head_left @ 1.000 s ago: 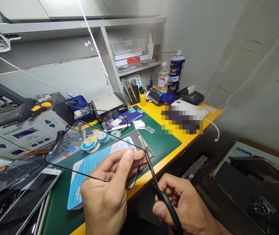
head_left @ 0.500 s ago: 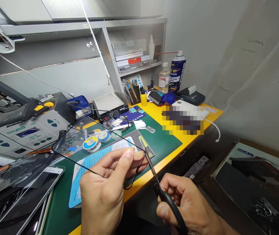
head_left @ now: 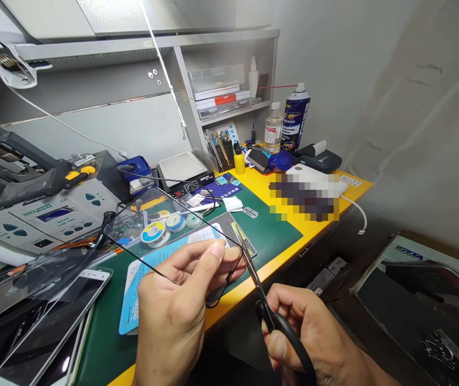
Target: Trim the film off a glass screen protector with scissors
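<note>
My left hand [head_left: 183,300] pinches a thin black rectangular frame [head_left: 201,219] with rounded corners between thumb and fingers. The tabletop shows through its middle, and the frame is held tilted above the table. A small dark tab sits on its near right edge, by my fingers. In my right hand [head_left: 305,327] is a pair of scissors [head_left: 262,292] with black handles. Their blades point up and away, with the tips beside the frame's right-hand edge, close to my left fingertips. Whether the blades touch the frame, I cannot tell.
A blue-and-white package [head_left: 131,292] and solder spools [head_left: 153,233] lie on the green mat [head_left: 280,228]. Phones [head_left: 64,316] and a soldering station [head_left: 48,220] stand at left. A spray can [head_left: 297,115] and bottle [head_left: 273,128] stand behind. An open box [head_left: 414,300] is at lower right.
The whole view has shifted slightly, so everything sits a little further right. Both hands keep their holds on the frame and the scissors, whose tips stay near the frame's right edge.
</note>
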Available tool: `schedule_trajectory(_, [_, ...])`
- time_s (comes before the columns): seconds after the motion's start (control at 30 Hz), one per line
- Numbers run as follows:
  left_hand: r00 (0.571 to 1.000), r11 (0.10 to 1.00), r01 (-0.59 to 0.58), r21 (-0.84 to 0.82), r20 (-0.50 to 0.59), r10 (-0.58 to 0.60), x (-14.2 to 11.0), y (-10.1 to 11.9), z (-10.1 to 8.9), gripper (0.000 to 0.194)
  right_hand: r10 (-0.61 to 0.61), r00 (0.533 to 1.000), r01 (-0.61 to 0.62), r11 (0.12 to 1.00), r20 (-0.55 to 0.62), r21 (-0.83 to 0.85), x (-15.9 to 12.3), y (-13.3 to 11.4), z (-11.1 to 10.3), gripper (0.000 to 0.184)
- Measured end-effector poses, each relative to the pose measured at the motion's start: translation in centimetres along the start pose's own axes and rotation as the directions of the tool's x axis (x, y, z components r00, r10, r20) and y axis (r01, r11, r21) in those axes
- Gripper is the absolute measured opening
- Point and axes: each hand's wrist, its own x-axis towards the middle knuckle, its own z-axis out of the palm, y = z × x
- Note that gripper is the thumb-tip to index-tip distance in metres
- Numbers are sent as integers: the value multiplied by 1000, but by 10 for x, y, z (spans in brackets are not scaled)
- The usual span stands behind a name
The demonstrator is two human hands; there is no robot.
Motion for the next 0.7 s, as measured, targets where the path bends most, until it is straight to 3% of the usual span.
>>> schedule_trajectory(0.7, [996,997,64,41,58,-67,5,1,-11,23,25,999,-27,997,-26,-75,0,-5,-2,55])
